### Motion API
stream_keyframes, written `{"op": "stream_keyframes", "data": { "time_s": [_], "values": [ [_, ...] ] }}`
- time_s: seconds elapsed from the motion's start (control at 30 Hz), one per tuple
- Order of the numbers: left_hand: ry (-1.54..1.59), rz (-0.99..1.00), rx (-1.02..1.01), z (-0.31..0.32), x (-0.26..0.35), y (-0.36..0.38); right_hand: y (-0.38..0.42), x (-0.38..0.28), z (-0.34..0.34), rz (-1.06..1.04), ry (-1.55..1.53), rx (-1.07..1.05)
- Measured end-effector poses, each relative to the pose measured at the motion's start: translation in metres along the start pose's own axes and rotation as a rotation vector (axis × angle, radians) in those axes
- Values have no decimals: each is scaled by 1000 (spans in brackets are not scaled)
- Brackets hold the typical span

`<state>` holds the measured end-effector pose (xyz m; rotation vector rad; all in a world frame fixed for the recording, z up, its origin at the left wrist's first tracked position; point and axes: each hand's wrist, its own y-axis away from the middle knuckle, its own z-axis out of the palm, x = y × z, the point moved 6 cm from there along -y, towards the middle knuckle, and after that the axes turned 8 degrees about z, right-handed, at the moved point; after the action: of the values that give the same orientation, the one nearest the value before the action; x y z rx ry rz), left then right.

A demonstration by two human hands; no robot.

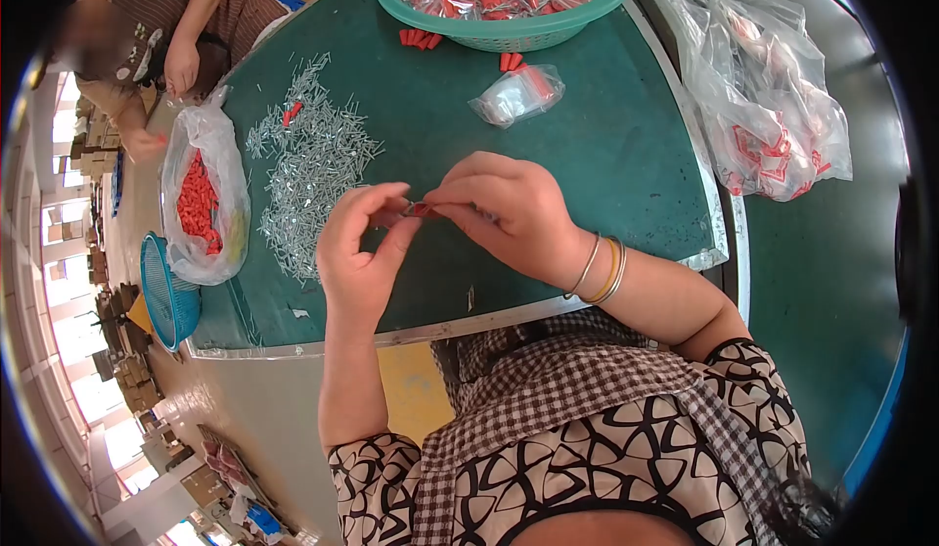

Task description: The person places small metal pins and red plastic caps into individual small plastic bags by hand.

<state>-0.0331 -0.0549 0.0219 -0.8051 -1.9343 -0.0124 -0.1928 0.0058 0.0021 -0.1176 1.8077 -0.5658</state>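
My left hand (pixel 357 243) and my right hand (pixel 518 204) meet over the green table (pixel 430 292). Between their fingertips is a small red plastic piece (pixel 419 209), pinched from both sides and partly hidden by the fingers. Something pale shows under the curled fingers of my right hand, too small to name. Just beyond my left hand spreads a heap of thin metal screws or nails (pixel 313 169), with a few red pieces (pixel 291 113) on top. A clear plastic bag of loose red pieces (pixel 199 204) lies open at the left edge.
At the back a green basket (pixel 509 29) holds many clear packets with red pieces. Before it lie loose red pieces (pixel 421 39) and clear packets (pixel 518 96). A plastic bag (pixel 773 96) lies at right. A blue basket (pixel 168 292) is at left; another person's hand (pixel 182 67) is beyond.
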Motion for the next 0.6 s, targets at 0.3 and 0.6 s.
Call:
{"op": "stream_keyframes", "data": {
  "time_s": [0.3,0.6],
  "values": [
    [43,-63,136,-12,-23,13,-4,-3,-5,-140,-4,46],
    [-79,64,55,3,-8,13,1,9,4,123,-120,-61]
  ]
}}
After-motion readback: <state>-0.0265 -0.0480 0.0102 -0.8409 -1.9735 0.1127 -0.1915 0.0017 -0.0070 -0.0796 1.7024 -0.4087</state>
